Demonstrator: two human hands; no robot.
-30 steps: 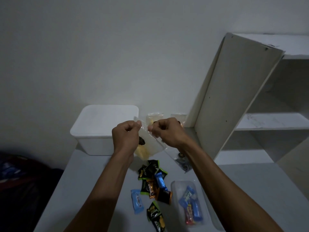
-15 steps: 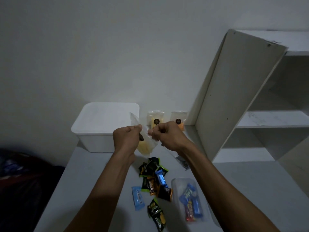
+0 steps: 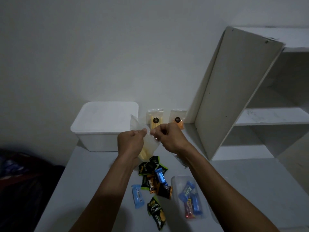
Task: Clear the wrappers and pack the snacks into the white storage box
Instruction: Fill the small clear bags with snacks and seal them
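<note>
Both hands pinch the top of a clear plastic snack bag with pale yellow sticks inside, held above the table. My left hand grips its left side and my right hand grips its right side. Behind them the white storage box stands with its lid on. Two more clear snack bags lean on the wall: a yellow one and an orange one. A heap of small wrapped snacks lies on the table below my hands. A clear tray holds blue and red wrapped snacks.
A white shelf unit stands on the right of the white table, its side panel close to my right arm. A crumpled clear wrapper lies under my right forearm. Dark bedding fills the left, beyond the table's edge.
The bag has been pulled lower and its black sticker no longer shows. My hands have drawn slightly closer together, uncovering the two bags at the wall.
</note>
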